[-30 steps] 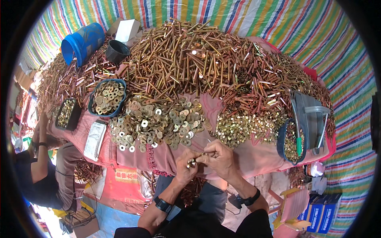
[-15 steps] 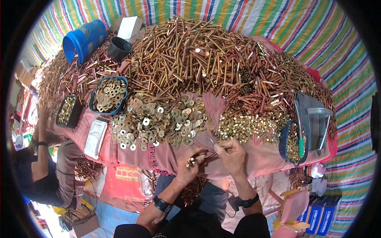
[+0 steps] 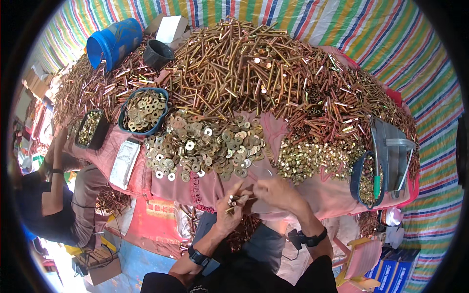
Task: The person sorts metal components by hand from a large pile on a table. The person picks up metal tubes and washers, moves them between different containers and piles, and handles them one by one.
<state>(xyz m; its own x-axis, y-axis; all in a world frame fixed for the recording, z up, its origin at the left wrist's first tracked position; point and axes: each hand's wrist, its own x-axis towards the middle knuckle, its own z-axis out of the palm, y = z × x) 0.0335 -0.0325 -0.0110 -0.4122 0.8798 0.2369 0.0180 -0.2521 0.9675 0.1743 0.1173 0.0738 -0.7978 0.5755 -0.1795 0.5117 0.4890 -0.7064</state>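
My left hand [image 3: 231,211] is closed round several brass-coloured bolts, whose ends stick out between the fingers. My right hand [image 3: 279,193] is bent in close beside the left fingertips. Its fingers are curled, and what they hold, if anything, is hidden and slightly blurred. Both hands are over the front edge of a pink cloth [image 3: 215,193]. Just beyond the left hand lies a heap of flat round washers [image 3: 205,146]. A heap of small brass-coloured nuts [image 3: 312,158] lies beyond the right hand.
A large pile of long bolts [image 3: 234,68] covers the back. Around it are a blue bucket [image 3: 117,43], a black cup [image 3: 157,54], a tub of washers [image 3: 142,111], a tub of nuts [image 3: 89,129] and a dark scoop-like container [image 3: 391,166]. Another person's arm [image 3: 54,185] is at far left.
My right hand has moved left and nearer to me, up to the left fingertips, with its fingers turned inward. The left hand keeps the bolts. The whole view has shifted slightly.
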